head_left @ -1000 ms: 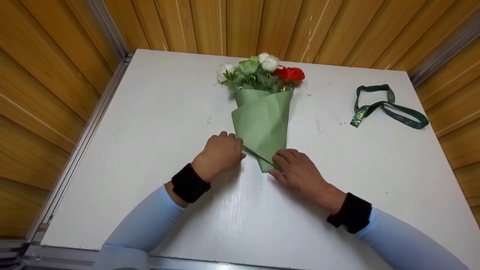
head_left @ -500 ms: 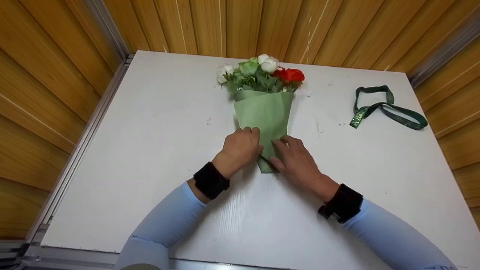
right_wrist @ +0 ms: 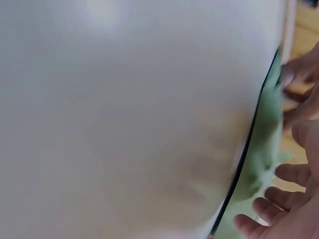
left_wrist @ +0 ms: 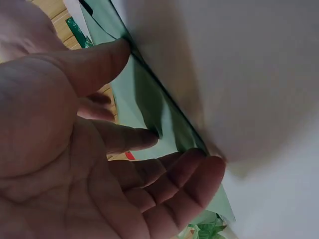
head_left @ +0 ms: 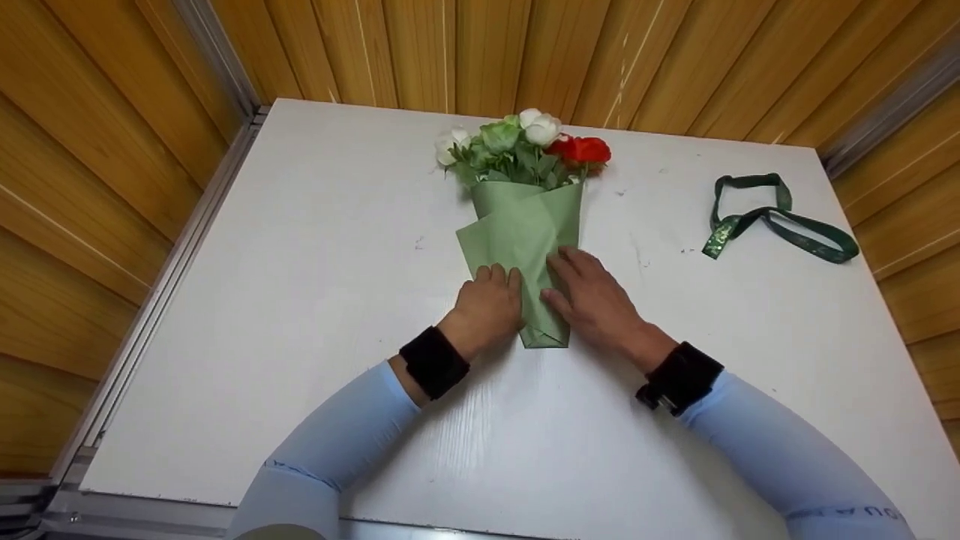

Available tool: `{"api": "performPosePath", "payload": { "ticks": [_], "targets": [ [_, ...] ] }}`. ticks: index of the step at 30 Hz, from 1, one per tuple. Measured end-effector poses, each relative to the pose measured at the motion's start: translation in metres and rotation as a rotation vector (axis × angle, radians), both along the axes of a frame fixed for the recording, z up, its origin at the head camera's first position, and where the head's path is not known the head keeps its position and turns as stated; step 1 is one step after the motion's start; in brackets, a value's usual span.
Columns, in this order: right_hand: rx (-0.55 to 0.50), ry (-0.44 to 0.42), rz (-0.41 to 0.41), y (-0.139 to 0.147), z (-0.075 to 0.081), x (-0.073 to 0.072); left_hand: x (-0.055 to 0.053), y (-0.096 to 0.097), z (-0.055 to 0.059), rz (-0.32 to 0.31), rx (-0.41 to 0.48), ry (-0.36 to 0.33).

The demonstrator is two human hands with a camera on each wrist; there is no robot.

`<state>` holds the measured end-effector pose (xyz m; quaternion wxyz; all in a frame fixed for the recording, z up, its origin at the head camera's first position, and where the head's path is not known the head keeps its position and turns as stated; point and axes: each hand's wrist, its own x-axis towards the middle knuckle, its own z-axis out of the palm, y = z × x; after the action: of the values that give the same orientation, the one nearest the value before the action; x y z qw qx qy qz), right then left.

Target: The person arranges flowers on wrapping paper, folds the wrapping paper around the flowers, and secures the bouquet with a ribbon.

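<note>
A bouquet of white, green and red flowers (head_left: 501, 136) lies on the white table, its blooms toward the far side. Green wrapping paper (head_left: 525, 225) surrounds the stems, folded into a cone with a loose corner at upper left. My left hand (head_left: 487, 307) rests against the lower left of the paper; the left wrist view shows its thumb and loosely bent fingers (left_wrist: 139, 139) touching the paper near its edge. On the other side my right hand (head_left: 600, 304) touches the paper with spread, relaxed fingers. The paper's narrow end shows between both hands.
A dark green ribbon (head_left: 806, 234) with a glittery end lies in loose loops at the table's right. The white table (head_left: 300, 300) meets wood-panelled walls (head_left: 480, 52) at the back, and a metal rail (head_left: 176, 270) runs along its left side.
My left hand moved right onto the paper, and the left flap now lies across the front. My right hand slid up the right side, uncovering the narrow lower end. The ribbon stayed put.
</note>
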<state>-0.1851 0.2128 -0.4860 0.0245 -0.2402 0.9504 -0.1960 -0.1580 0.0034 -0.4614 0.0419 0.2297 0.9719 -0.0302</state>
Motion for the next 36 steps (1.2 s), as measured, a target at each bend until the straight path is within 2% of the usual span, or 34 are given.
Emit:
{"api": "performPosePath", "payload": {
  "ticks": [2,5,8,12,16,21,27,30,32,33,36],
  "targets": [
    [0.013,0.006,0.007,-0.001,0.000,-0.018,0.001,-0.001,0.001,-0.006,-0.015,0.003],
    [0.010,-0.034,0.025,-0.005,-0.002,-0.042,0.000,-0.001,0.003,-0.017,-0.036,-0.012],
    [0.037,-0.104,0.040,-0.007,-0.006,-0.055,-0.001,0.001,0.002,-0.022,-0.030,-0.029],
    [0.074,-0.151,0.043,-0.007,-0.010,-0.060,-0.005,0.006,-0.002,0.021,0.023,-0.075],
    [0.029,-0.125,0.039,-0.006,-0.012,-0.062,-0.007,0.012,-0.006,0.098,0.035,-0.127],
    [0.025,-0.058,0.018,-0.007,-0.013,-0.072,-0.004,0.016,-0.011,0.131,-0.046,-0.063],
    [0.137,-0.167,0.002,-0.006,-0.012,-0.082,0.002,0.017,-0.010,0.180,-0.062,-0.026],
    [0.163,-0.187,0.006,-0.005,-0.012,-0.085,0.003,0.018,-0.012,0.193,-0.053,-0.019],
    [0.167,-0.187,0.006,-0.004,-0.012,-0.084,0.006,0.020,-0.013,0.159,-0.071,0.017],
    [0.168,-0.182,0.006,-0.004,-0.013,-0.084,0.008,0.021,-0.013,0.123,-0.076,0.045],
    [0.175,-0.170,0.002,-0.003,-0.013,-0.083,0.018,0.028,-0.011,-0.058,-0.113,0.099]
  ]
}}
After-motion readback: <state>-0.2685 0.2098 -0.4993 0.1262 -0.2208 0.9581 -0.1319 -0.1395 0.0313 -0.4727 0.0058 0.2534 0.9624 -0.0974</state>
